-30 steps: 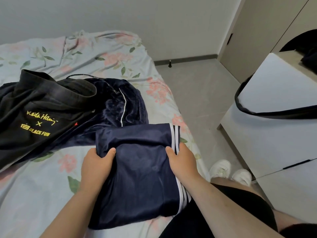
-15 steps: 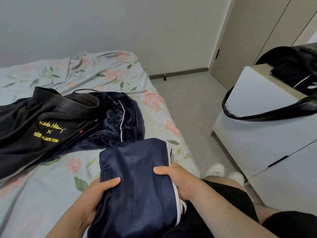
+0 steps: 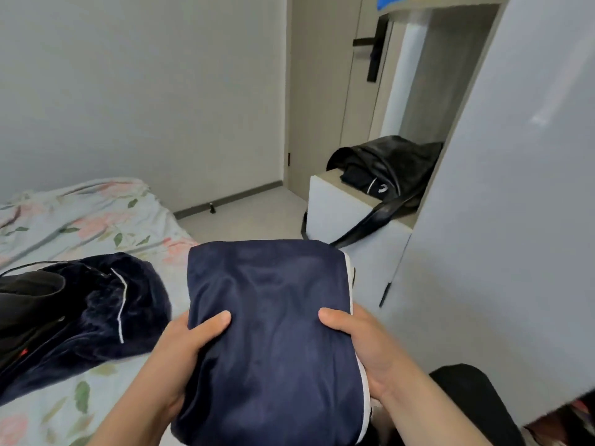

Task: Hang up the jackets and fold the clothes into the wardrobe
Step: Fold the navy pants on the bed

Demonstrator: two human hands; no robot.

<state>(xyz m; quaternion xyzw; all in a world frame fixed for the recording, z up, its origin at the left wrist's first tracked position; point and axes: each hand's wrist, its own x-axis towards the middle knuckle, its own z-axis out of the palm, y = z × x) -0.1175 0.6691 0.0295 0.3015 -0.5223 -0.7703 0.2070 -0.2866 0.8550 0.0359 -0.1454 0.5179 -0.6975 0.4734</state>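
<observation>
A folded navy satin garment [image 3: 273, 320] with white side stripes is held up in front of me, off the bed. My left hand [image 3: 183, 355] grips its left edge, thumb on top. My right hand [image 3: 363, 346] grips its right edge, thumb on top, fingers hidden underneath. On the floral bed [image 3: 96, 217] at the left lie a dark blue velvet jacket [image 3: 106, 304] with white piping and a black garment [image 3: 22, 304] partly over it. A white wardrobe door [image 3: 502, 220] stands open at the right.
A black leather jacket [image 3: 389, 165] and a folded dark garment lie on a low white cabinet [image 3: 331, 207] beside the wardrobe. A beige room door with a black handle [image 3: 370, 49] is behind it. Bare floor [image 3: 251, 217] runs between the bed and the cabinet.
Both hands have lifted the folded navy garment off the bed and my view has swung up and right toward the wardrobe. The clothes on the bed have not moved.
</observation>
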